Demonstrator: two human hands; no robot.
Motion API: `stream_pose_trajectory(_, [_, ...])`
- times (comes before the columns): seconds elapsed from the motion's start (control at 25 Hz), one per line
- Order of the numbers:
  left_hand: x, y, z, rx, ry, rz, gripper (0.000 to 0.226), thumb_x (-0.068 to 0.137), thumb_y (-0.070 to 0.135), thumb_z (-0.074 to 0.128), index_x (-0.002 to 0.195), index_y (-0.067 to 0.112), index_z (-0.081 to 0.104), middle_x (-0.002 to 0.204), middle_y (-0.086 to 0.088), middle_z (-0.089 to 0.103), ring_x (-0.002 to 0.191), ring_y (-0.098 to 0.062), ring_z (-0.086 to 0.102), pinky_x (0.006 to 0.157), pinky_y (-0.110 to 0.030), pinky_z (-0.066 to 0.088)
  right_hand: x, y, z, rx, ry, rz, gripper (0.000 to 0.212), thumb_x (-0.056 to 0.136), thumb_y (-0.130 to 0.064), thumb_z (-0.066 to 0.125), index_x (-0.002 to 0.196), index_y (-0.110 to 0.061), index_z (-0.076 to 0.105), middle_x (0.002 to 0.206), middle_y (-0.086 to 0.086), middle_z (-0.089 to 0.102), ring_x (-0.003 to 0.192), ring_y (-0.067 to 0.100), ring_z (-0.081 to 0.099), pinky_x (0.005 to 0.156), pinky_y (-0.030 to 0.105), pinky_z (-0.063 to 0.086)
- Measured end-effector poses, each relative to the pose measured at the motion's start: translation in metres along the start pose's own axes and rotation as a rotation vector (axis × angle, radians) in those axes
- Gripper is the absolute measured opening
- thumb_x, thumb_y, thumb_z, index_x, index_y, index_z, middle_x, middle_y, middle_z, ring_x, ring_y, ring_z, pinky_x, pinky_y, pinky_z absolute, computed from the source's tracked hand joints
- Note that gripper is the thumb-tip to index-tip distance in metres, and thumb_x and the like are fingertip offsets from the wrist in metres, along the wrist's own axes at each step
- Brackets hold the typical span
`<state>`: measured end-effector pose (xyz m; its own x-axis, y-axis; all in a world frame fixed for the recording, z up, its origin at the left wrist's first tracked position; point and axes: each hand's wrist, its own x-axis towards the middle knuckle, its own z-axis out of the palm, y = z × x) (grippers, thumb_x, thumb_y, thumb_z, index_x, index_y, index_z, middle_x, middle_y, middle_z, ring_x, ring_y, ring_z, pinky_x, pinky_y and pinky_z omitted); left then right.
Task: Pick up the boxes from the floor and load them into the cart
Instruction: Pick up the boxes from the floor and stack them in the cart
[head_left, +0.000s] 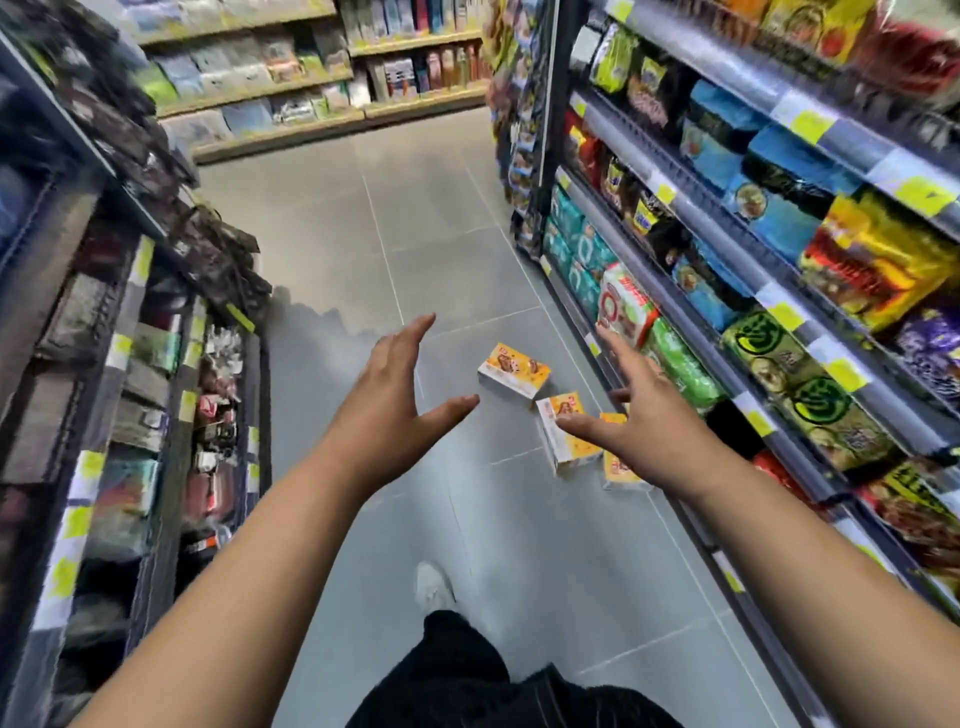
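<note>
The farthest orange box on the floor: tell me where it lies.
In the head view, the farthest orange box lies on the grey floor, right of centre, near the right-hand shelf, just beyond two more boxes.

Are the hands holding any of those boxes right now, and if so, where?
Nothing is held. The left hand and right hand are open, above the boxes on the floor.

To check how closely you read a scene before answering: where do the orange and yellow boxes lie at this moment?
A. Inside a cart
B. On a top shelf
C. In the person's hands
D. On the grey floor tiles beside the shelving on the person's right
D: the three boxes lie on the floor by the right-hand shelving, while the left hand and right hand are open and empty above them.
</note>
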<state>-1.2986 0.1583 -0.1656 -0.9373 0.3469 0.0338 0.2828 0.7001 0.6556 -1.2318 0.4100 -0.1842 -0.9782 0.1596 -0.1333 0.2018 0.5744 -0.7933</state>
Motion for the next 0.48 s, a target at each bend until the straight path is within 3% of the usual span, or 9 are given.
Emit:
stream_pose_trajectory(0.28, [0.212, -0.065, -0.026, 0.116, -0.218, 0.098, 0.088, 0.082, 0.051, 0.066, 0.151, 0.033, 0.015, 0.152, 0.003, 0.03, 0.138, -0.02, 0.034, 0.112, -0.036, 0.031, 0.181, -0.011, 0.028, 0.074, 0.122, 0.174, 0.098, 0.072, -0.049, 0.079, 0.148, -0.045, 0.019, 0.155, -0.003, 0.025, 0.131, 0.019, 0.043, 0.104, 0.039, 0.041])
stream_pose_trajectory(0.48, [0.342, -0.083, 0.013, 0.105, -0.362, 0.126, 0.09, 0.082, 0.045, 0.069, 0.152, 0.029, 0.015, 0.153, -0.002, 0.03, 0.137, -0.022, 0.036, 0.113, -0.038, 0.031, 0.267, 0.023, 0.017, 0.146, 0.188, 0.334, 0.097, 0.073, -0.049, 0.079, 0.148, -0.048, 0.017, 0.156, -0.006, 0.023, 0.134, 0.017, 0.039, 0.103, 0.04, 0.041])
